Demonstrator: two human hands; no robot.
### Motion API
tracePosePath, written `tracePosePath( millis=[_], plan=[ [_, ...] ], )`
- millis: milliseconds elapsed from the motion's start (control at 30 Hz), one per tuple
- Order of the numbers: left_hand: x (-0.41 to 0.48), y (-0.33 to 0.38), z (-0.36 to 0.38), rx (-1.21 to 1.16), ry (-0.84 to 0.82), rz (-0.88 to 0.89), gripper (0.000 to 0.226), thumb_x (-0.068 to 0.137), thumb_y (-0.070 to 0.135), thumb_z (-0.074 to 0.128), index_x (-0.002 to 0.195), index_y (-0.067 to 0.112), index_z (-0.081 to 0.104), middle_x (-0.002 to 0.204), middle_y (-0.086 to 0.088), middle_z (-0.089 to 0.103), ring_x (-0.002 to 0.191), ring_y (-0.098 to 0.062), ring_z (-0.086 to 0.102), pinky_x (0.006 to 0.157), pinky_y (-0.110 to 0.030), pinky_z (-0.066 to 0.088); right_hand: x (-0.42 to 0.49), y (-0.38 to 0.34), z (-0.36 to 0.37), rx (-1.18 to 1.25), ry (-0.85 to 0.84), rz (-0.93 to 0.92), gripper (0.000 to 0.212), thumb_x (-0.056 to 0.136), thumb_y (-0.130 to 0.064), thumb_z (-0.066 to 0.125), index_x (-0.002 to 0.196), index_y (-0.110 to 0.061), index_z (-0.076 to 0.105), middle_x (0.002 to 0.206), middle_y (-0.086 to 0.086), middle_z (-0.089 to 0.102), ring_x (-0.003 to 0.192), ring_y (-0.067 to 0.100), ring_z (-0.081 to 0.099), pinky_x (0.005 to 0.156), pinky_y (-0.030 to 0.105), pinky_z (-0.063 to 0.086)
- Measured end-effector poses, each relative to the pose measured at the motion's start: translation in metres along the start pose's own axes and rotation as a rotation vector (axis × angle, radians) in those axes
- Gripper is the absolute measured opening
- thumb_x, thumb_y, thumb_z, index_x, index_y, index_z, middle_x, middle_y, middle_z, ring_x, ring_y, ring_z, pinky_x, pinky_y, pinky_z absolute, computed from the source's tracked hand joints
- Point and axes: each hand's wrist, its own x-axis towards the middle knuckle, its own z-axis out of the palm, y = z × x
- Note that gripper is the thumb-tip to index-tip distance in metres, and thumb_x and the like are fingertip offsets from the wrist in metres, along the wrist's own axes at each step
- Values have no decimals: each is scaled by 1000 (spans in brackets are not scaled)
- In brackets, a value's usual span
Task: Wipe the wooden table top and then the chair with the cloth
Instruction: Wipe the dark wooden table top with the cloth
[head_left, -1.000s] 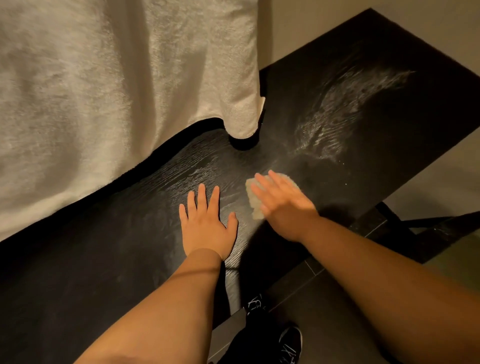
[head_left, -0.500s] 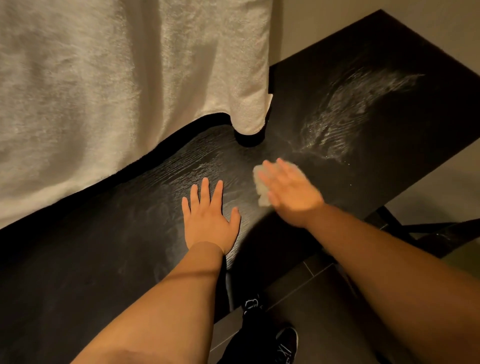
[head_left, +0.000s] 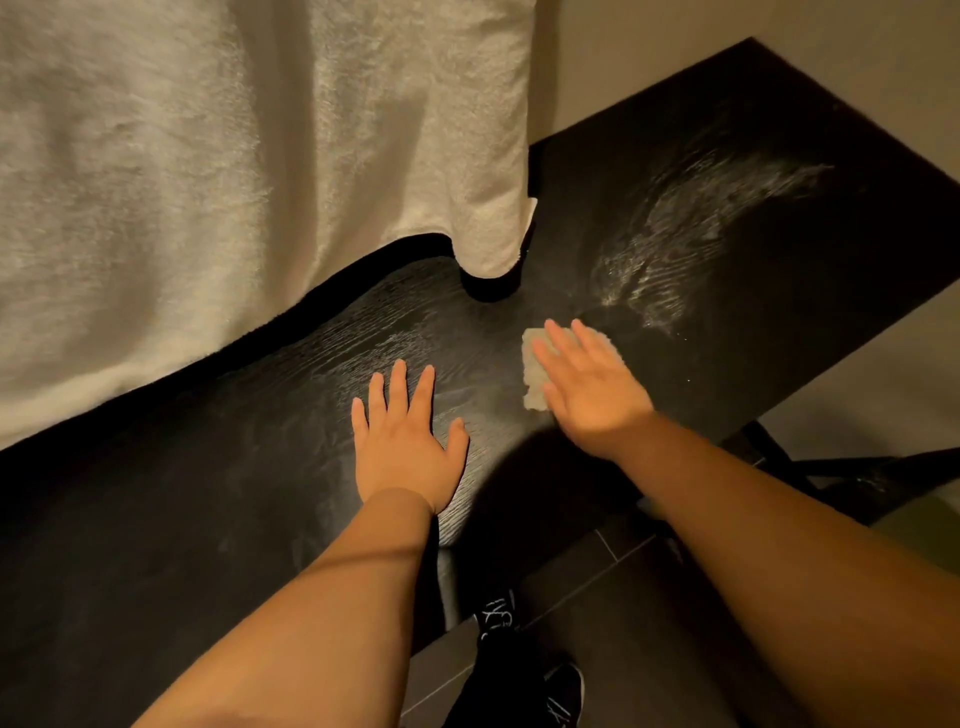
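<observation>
The dark wooden table top (head_left: 779, 332) runs from lower left to upper right, with a whitish wet smear on its far right part. My right hand (head_left: 589, 387) lies flat on a small pale cloth (head_left: 532, 364) and presses it against the table near the middle. Only the cloth's left edge and far corner show past the fingers. My left hand (head_left: 402, 436) rests flat on the table to the left of the cloth, fingers spread, holding nothing. A dark chair (head_left: 852, 478) shows partly at the right, below the table's edge.
A large cream towel (head_left: 234, 182) hangs over the table's far left side and covers much of it. My black shoes (head_left: 519, 649) stand on the grey tiled floor (head_left: 613, 613) below the table's near edge. A plain wall is behind the table.
My right hand has slid the cloth a little away from me and to the right over the table. My left hand has stayed flat in the same place.
</observation>
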Motion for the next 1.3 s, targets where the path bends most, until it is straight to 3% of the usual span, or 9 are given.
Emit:
tracePosePath(
  millis=[133, 233, 367, 467, 633, 867, 1067, 1167, 1300],
  plan=[
    [1, 0, 0, -9, 7, -2, 78, 97, 67, 31, 168, 35, 17, 177, -1, 7, 163, -29, 0, 131, -52, 2, 7, 39, -9, 19, 36, 378, 60, 107, -37, 27, 164, -17, 25, 171, 13, 19, 155, 43, 16, 127, 52, 13],
    [1, 1, -2, -5, 9, 4, 79, 97, 66, 32, 167, 34, 19, 177, -2, 8, 162, -29, 2, 131, -53, 5, -36, -15, 7, -17, 195, 163, 61, 101, -30, 42, 158, -10, 37, 162, 18, 35, 144, 49, 37, 119, 60, 29],
    [1, 1, -3, 1, 3, 2, 79, 97, 66, 32, 167, 34, 19, 177, -3, 8, 162, -30, 2, 131, -53, 4, -70, -20, 3, 3, 22, -181, 59, 104, -33, 42, 161, -23, 29, 170, 0, 20, 155, 34, 20, 127, 50, 19],
    [1, 1, -3, -7, 9, 2, 78, 97, 66, 31, 167, 33, 20, 177, -3, 9, 162, -30, 2, 131, -53, 4, -59, 38, 11, -99, 56, -62, 51, 104, -23, 41, 155, -11, 44, 167, 14, 30, 153, 41, 25, 124, 56, 25],
    [0, 4, -7, -12, 3, -1, 77, 98, 63, 35, 168, 33, 21, 177, -4, 11, 162, -30, 4, 131, -53, 4, -59, 43, 6, -47, 100, 297, 62, 101, -32, 46, 159, -11, 36, 163, 17, 34, 148, 46, 32, 120, 58, 28],
    [-2, 7, -12, -14, -30, -5, 74, 102, 58, 39, 168, 29, 22, 177, -5, 8, 162, -32, 2, 131, -55, 4, -106, -15, 8, 0, -83, -140, 63, 97, -35, 44, 158, -19, 36, 168, 7, 27, 152, 39, 27, 125, 52, 20],
    [-3, 9, -9, 22, -38, -17, 71, 105, 53, 41, 168, 26, 22, 176, -8, 10, 162, -34, 3, 130, -55, 3, -91, 103, -11, 38, -47, 291, 59, 108, -38, 19, 166, -27, 11, 174, 1, 5, 159, 32, 0, 129, 42, 0],
    [-2, 17, -9, 27, -60, -51, 69, 105, 47, 44, 167, 22, 26, 175, -13, 14, 161, -38, 8, 130, -57, 7, -86, 104, -14, 53, -9, 437, 58, 110, -37, 21, 166, -23, 15, 174, 4, 6, 159, 35, 3, 130, 46, 3],
    [-7, 59, -11, -62, -83, -177, 71, 104, 46, 45, 166, 17, 28, 175, -15, 13, 161, -39, 6, 129, -62, 7, -99, 49, 5, 88, -35, -15, 58, 103, -35, 35, 160, -26, 32, 170, 3, 23, 156, 36, 18, 128, 51, 17]
  ],
)
